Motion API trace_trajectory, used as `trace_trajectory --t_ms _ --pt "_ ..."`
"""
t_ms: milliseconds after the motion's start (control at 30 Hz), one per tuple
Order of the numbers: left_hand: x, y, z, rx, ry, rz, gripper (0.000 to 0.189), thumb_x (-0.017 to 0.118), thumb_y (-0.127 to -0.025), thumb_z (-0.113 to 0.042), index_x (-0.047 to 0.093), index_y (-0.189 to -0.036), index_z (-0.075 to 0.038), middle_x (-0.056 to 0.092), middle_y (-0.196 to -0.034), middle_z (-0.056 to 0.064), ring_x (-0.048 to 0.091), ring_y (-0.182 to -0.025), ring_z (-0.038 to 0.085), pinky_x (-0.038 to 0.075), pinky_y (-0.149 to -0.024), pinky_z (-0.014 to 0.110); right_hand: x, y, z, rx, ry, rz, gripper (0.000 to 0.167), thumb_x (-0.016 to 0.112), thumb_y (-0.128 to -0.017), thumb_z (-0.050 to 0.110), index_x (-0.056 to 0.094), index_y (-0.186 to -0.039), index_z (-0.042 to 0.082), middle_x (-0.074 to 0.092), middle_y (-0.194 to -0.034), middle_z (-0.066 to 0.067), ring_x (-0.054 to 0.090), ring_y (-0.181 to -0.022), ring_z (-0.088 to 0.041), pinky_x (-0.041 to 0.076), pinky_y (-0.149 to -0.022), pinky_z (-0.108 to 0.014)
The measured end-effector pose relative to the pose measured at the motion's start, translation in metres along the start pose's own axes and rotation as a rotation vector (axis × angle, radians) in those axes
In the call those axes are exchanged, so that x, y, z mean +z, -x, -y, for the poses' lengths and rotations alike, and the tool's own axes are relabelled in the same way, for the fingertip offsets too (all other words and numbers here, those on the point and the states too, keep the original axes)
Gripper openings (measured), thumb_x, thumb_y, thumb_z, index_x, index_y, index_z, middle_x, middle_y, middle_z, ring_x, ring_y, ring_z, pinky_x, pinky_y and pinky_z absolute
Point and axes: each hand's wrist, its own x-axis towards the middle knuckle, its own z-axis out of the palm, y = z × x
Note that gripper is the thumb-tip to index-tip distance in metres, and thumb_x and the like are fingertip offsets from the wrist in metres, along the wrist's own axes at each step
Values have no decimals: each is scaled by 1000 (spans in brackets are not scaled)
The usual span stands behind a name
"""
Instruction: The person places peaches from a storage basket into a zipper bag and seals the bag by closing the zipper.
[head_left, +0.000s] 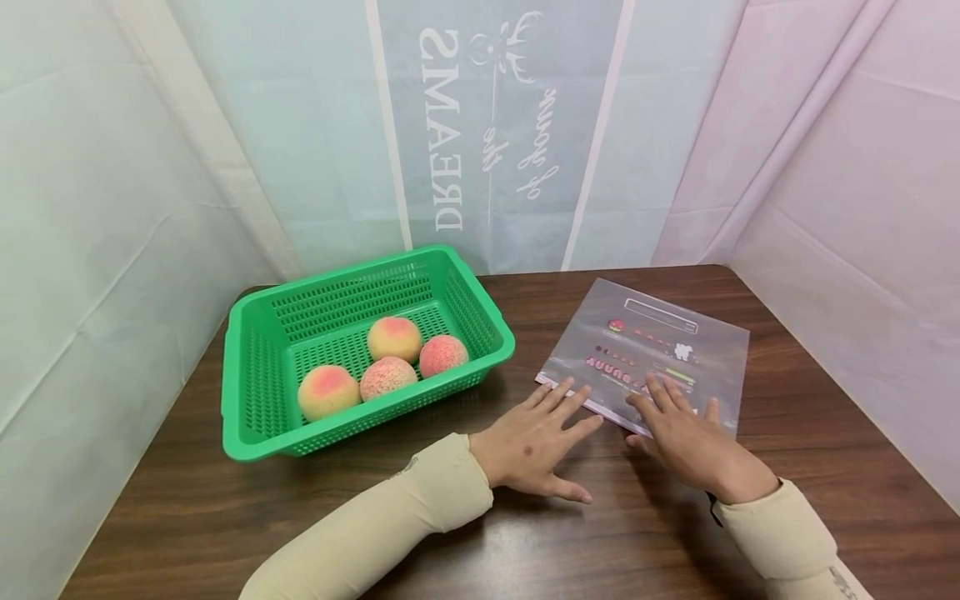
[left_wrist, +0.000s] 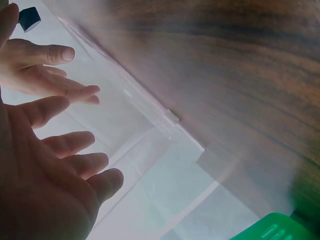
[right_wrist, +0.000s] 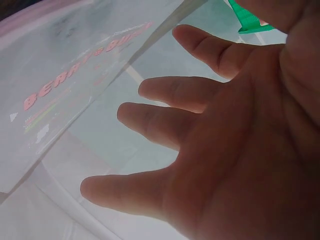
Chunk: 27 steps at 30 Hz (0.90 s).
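A translucent slider zip bag [head_left: 600,333] with pink lettering and small pictures lies flat on the right side of the table. My left hand [head_left: 536,446] is spread palm down, its fingertips right at the bag's near left corner. The fingers of my right hand [head_left: 686,437] are spread too, overlapping the bag's near edge in the head view. Neither hand grips anything. The small slider [left_wrist: 172,116] shows on the bag's edge in the left wrist view. Pink lettering [right_wrist: 85,65] on the bag appears beyond my right fingers in the right wrist view.
A green plastic basket [head_left: 251,350] stands at the left of the table, holding several peaches, one yellow peach [head_left: 328,393] among them. The dark wooden table [head_left: 420,550] meets white cloth walls [head_left: 90,250] at the sides and a printed curtain [head_left: 330,125] behind.
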Motion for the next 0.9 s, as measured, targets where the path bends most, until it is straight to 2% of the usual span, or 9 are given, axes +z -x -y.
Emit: trace_trajectory --t_ms 400,700,900 --pt "3 -5 0 -35 20 40 90 50 -87 -77 37 -155 -19 25 -162 14 19 -150 34 21 -119 45 4 0 -2 6 -13 -9 25 72 -92 23 59 -109 11 36 -148 -37 35 -134 -58 23 -85 -88" --pt "6 -7 0 -34 15 49 91 50 -86 -78 37 -155 -19 26 -162 14 21 -150 34 21 -119 45 9 -1 -5 17 -3 -22 18 74 -90 18 57 -96 14 40 -145 -36 37 -132 -59 23 -84 -88" --pt "6 -8 -1 -37 -6 56 93 49 -86 -79 36 -155 -19 26 -162 14 21 -150 34 22 -119 46 10 -1 -8 22 10 -15 19 74 -88 11 55 -91 13 42 -143 -36 37 -132 -58 25 -82 -88"
